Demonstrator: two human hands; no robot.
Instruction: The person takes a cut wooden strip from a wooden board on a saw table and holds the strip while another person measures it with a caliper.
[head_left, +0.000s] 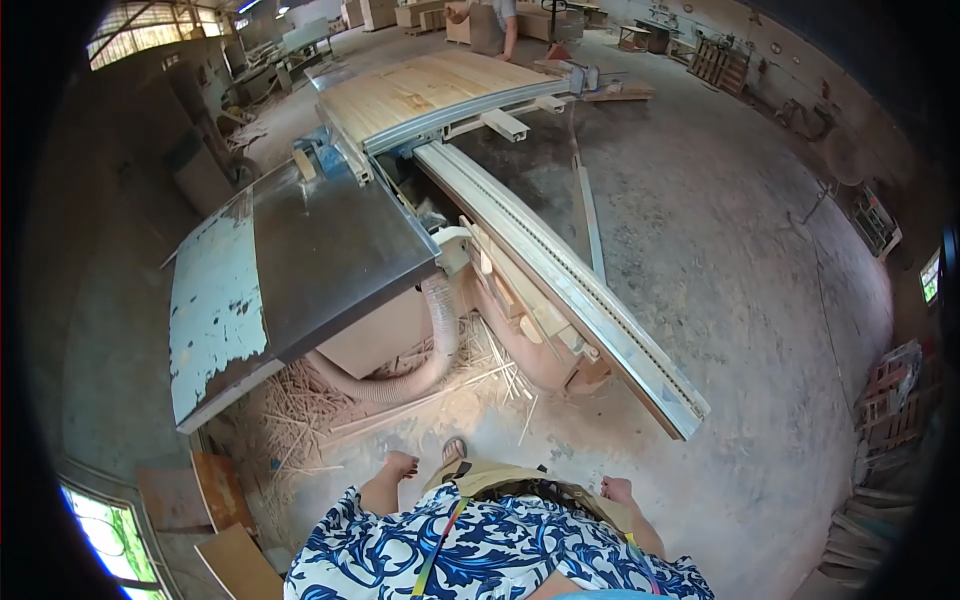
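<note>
My left hand (401,464) hangs low at my side, its fingers loosely curled and holding nothing that I can see. Out to the other side, my right hand (617,490) is also lowered, with its fingers slightly bent and nothing visible in it. Neither touches anything. Ahead stands a large panel saw, its dark metal table (340,235) at the left and a long pale sliding rail (570,270) reaching toward me on the right. A light wooden panel (430,88) lies across the far end of the machine.
A ribbed dust hose (440,330) curves beneath the saw among wood offcuts and shavings (300,410). Beyond the panel a person (490,28) stands. Boards (225,490) lean at the lower left. Pallets (715,65) and stacked wood (870,520) line the right side.
</note>
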